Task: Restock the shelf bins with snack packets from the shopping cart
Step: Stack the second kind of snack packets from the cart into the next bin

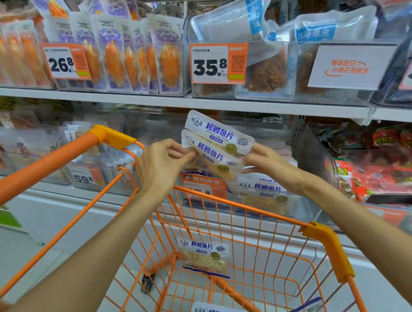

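While both arms reach fwd over it, orange wire shopping cart (241, 259) fills near half of view, handle (44, 168) running off to left. Far side: white shelf (175, 102) w/ clear bins above and below. Upper left bin (117, 63) packed w/ purple-and-orange pkts, tag 26.8; upper mid bin tagged 35.8 (218, 63), brown-filled pkts behind. Lower shelf, centre: clear shelf bin (255, 196) already holds grilled cod fillet pkts, orange tag on front. Red pkts (383, 170) in bin to right. Two cod fillet packets (214, 146) held overlapped, tilted, just above that centre bin. Left hand (161, 166) pinches their left edge, thumb + fingertips pressed together. Right hand (268, 161) grips right edge, fingers curled behind, thumb in front. One more packet (205, 256) stands against cart's far wire wall; another at near bottom edge, cropped.
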Tool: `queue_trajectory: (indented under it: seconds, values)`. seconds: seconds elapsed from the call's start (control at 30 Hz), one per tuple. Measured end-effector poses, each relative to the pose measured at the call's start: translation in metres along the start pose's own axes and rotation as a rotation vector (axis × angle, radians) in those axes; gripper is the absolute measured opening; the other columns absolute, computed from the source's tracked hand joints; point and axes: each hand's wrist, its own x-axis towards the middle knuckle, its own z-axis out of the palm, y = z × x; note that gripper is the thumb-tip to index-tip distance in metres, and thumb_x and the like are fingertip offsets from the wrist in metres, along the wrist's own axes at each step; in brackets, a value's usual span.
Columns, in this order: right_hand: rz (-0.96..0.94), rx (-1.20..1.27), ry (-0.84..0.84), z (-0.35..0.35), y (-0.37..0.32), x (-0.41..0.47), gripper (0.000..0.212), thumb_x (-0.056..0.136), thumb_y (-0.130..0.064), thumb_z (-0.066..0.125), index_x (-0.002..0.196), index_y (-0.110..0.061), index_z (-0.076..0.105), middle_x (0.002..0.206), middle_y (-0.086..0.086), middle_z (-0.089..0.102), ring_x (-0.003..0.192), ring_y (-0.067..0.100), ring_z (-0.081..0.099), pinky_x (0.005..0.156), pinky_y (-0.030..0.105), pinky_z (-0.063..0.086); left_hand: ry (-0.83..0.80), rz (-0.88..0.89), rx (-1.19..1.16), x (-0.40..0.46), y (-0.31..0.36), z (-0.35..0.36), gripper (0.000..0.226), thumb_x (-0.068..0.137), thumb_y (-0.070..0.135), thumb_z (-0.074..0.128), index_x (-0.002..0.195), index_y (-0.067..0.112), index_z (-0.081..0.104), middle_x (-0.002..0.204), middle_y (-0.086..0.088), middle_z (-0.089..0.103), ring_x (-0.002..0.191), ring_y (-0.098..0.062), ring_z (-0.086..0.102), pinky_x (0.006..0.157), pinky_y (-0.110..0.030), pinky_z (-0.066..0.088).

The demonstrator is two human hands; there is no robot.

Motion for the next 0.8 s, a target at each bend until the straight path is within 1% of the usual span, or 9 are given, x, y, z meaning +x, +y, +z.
queue_trajectory:
  seconds: [0.07,0.17,0.2,0.27,0.3,0.37,0.47,0.63,0.8]
  values:
    - [-0.041,-0.024,0.019,0.006,0.002,-0.004,0.048,0.080,-0.048,0.064,0.124,-0.033,0.052,0.125,-0.012,0.062,0.113,0.005,0.059,0.098,0.029,0.046,-0.004,-0.004,-0.010,0.000,-0.001,0.001,0.023,0.074,0.046,0.077,0.076,0.025,0.068,0.062,0.016,0.062,0.066,-0.003,0.065,0.061,-0.030,0.055]
    - [-0.007,0.132,-0.004,0.011,0.008,-0.005,0.042,0.073,-0.063,0.048,0.110,-0.043,0.053,0.103,-0.024,0.069,0.106,0.000,0.062,0.095,0.022,0.046,0.006,-0.020,-0.034,0.001,0.001,0.001,0.022,0.075,0.044,0.077,0.074,0.024,0.067,0.062,0.014,0.062,0.066,-0.003,0.065,0.060,-0.029,0.054]
    - [-0.023,0.107,0.010,0.014,0.008,-0.006,0.036,0.074,-0.060,0.050,0.107,-0.046,0.051,0.098,-0.029,0.067,0.104,-0.002,0.061,0.093,0.019,0.046,0.012,-0.018,-0.030,0.001,0.001,0.001,0.022,0.075,0.044,0.077,0.074,0.024,0.068,0.062,0.014,0.063,0.067,-0.004,0.065,0.060,-0.029,0.054]
    - [-0.099,-0.031,0.100,0.020,0.004,-0.007,0.030,0.082,-0.037,0.064,0.108,-0.046,0.050,0.100,-0.031,0.063,0.100,-0.009,0.061,0.086,0.012,0.049,0.006,0.000,-0.026,0.002,0.002,0.000,0.023,0.075,0.044,0.077,0.076,0.023,0.068,0.065,0.012,0.065,0.068,-0.004,0.066,0.059,-0.027,0.054]
    - [-0.155,-0.084,0.172,0.021,0.004,-0.007,0.034,0.084,-0.025,0.069,0.108,-0.043,0.053,0.102,-0.028,0.064,0.098,-0.009,0.062,0.085,0.013,0.050,-0.005,0.016,-0.028,0.002,0.002,0.000,0.025,0.074,0.045,0.077,0.080,0.022,0.069,0.068,0.012,0.067,0.069,-0.004,0.066,0.059,-0.025,0.053]
    - [-0.218,-0.114,0.260,0.017,0.002,-0.005,0.034,0.085,-0.017,0.068,0.107,-0.040,0.056,0.105,-0.022,0.066,0.097,-0.002,0.065,0.087,0.023,0.053,-0.027,0.061,-0.052,0.002,0.001,-0.001,0.036,0.074,0.045,0.077,0.096,0.020,0.065,0.082,0.010,0.068,0.076,-0.003,0.064,0.061,-0.018,0.050]
    - [-0.201,-0.161,0.186,0.004,0.002,-0.002,0.032,0.089,-0.015,0.064,0.114,-0.032,0.057,0.112,-0.013,0.067,0.102,0.006,0.066,0.092,0.028,0.053,-0.068,0.145,-0.045,0.003,-0.004,-0.005,0.056,0.071,0.044,0.079,0.115,0.022,0.052,0.101,0.012,0.058,0.089,-0.007,0.056,0.071,-0.026,0.048]
    - [-0.205,-0.178,0.095,-0.006,-0.008,-0.005,0.035,0.090,-0.009,0.062,0.123,-0.014,0.057,0.114,-0.005,0.068,0.102,0.008,0.067,0.090,0.023,0.052,-0.084,0.192,0.028,0.004,-0.004,-0.009,0.050,0.070,0.048,0.079,0.108,0.026,0.054,0.099,0.010,0.058,0.091,-0.005,0.050,0.070,-0.026,0.043]
    - [-0.168,-0.342,0.218,0.004,-0.002,0.002,0.040,0.085,-0.026,0.070,0.120,-0.019,0.054,0.111,-0.005,0.070,0.094,0.009,0.068,0.086,0.039,0.056,-0.116,0.147,0.109,0.006,-0.006,-0.019,0.038,0.072,0.056,0.072,0.091,0.024,0.064,0.079,0.012,0.067,0.077,-0.005,0.059,0.060,-0.025,0.047]
